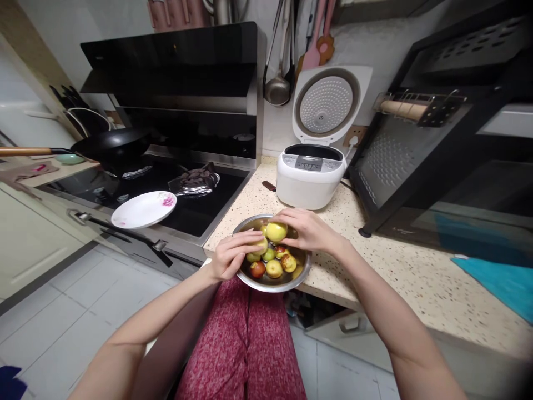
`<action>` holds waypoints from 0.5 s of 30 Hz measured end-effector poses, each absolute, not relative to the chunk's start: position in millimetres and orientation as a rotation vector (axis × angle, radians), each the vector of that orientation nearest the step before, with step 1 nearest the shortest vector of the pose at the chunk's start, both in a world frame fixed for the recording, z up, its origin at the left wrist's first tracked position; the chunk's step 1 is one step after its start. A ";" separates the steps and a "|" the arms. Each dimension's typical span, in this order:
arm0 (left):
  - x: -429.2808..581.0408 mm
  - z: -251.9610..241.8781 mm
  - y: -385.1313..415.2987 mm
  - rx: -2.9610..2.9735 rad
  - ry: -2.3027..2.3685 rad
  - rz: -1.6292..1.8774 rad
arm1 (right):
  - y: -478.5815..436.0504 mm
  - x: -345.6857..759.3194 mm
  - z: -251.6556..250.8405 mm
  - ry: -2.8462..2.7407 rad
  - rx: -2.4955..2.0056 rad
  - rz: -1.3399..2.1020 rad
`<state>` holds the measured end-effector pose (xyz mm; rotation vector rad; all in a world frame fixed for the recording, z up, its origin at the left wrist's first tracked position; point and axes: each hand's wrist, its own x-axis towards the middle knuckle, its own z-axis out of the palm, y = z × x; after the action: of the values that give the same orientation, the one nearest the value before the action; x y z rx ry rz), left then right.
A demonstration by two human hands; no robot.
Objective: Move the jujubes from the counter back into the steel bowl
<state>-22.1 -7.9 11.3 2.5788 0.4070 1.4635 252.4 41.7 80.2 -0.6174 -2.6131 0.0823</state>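
Note:
A steel bowl (275, 289) of water with several fresh jujubes in it sits at the counter's front edge, close to my legs. My right hand (306, 226) is closed around a large yellow-green jujube (276, 231) above the far side of the bowl. On the left side, my left hand (233, 253) curls its fingers over another pale yellow jujube (261, 245). Nearer me lie a red-brown jujube (257, 269), a yellow one (273, 269) and a brown-patched one (288, 263). The fingers partly hide the fruit at the back.
Behind the bowl stands a white rice cooker (308, 186) with its lid raised. To the left, a floral plate (144, 210) overhangs the front of the gas stove (200, 214), and a wok (112, 145) sits farther back. A black oven (458, 183) and blue cloth (499, 283) are right.

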 end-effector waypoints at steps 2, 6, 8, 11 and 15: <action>-24.0 6.6 -2.7 2.632 0.363 1.472 | 40.0 251.7 80.4 -2.633 -0.581 0.160; -26.0 0.1 3.2 2.629 0.355 1.495 | 40.9 253.2 80.8 -2.621 -0.556 0.246; -26.1 -1.3 4.6 2.615 0.348 1.509 | 43.5 255.1 80.1 -2.610 -0.562 0.291; -25.8 -2.2 5.9 2.597 0.332 1.534 | 47.6 256.8 77.6 -2.610 -0.583 0.349; -25.9 -3.4 6.6 2.585 0.348 1.556 | 50.1 254.2 73.9 -2.623 -0.596 0.390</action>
<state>-25.9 6.6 -3.4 2.5848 0.3475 1.5559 254.2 50.1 73.9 -0.5962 -2.6227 0.3898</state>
